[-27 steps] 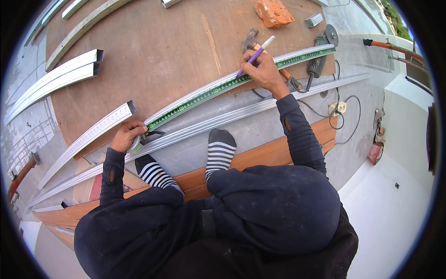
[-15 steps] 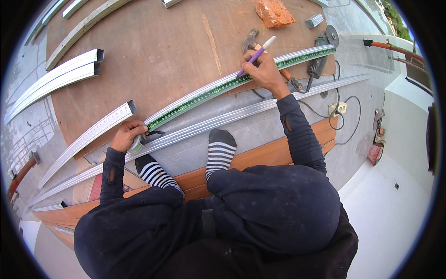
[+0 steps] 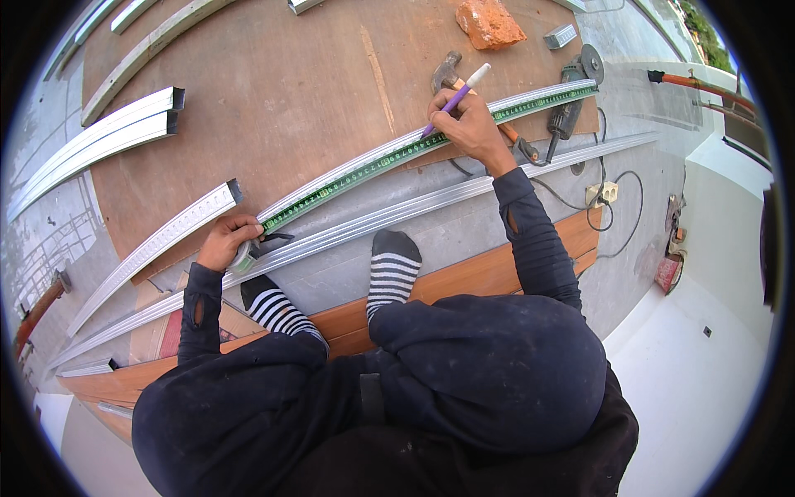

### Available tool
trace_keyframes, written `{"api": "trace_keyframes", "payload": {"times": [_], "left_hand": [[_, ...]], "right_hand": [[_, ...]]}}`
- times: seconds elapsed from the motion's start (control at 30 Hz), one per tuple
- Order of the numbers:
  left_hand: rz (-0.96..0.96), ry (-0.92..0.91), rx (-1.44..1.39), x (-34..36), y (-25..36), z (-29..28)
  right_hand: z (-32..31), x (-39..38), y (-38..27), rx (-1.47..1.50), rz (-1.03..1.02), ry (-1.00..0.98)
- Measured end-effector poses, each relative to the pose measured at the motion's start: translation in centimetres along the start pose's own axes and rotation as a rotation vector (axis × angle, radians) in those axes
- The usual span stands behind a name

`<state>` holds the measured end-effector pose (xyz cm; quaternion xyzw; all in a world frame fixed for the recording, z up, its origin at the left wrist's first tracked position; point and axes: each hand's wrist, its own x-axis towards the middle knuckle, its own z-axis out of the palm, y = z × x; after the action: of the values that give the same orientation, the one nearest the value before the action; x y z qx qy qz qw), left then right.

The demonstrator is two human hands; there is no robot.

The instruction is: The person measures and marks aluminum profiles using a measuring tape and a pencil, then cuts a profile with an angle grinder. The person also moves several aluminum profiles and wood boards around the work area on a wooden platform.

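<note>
A green tape measure (image 3: 348, 178) is stretched out along a metal channel (image 3: 319, 181), running from lower left to upper right. Its case is in my left hand (image 3: 228, 242), whose thumb and fingers press at the channel's near-left end. My right hand (image 3: 469, 126) grips a purple pen (image 3: 455, 101) with a white end; the tip touches the channel's edge beside the tape. Partly behind my right hand lies a hammer (image 3: 447, 73) with a wooden handle. Under the far right end of the tape sits an angle grinder (image 3: 566, 112).
A brown board (image 3: 273, 91) lies beneath the work. A long metal profile (image 3: 364, 216) runs between it and my striped socks. More channels (image 3: 108, 137) lie at the left, and a broken brick (image 3: 490, 24) at the top. Cables trail to a socket box (image 3: 602, 195); wood-look planks (image 3: 464, 277) lie near my knees.
</note>
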<state>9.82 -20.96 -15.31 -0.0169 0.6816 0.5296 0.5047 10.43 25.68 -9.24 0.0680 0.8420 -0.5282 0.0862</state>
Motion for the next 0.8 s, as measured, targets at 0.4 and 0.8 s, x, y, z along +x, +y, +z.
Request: {"api": "trace_keyframes", "payload": {"times": [0.4,0.8], "left_hand": [[-0.004,-0.002,0.009,0.05,-0.21,-0.14],[-0.007,-0.005,-0.014,0.00,0.08,-0.01]], "right_hand": [[0.02,0.03,-0.12,0.011,0.017,0.000],[-0.47,0.12,0.57,-0.036,-0.036,0.047]]}}
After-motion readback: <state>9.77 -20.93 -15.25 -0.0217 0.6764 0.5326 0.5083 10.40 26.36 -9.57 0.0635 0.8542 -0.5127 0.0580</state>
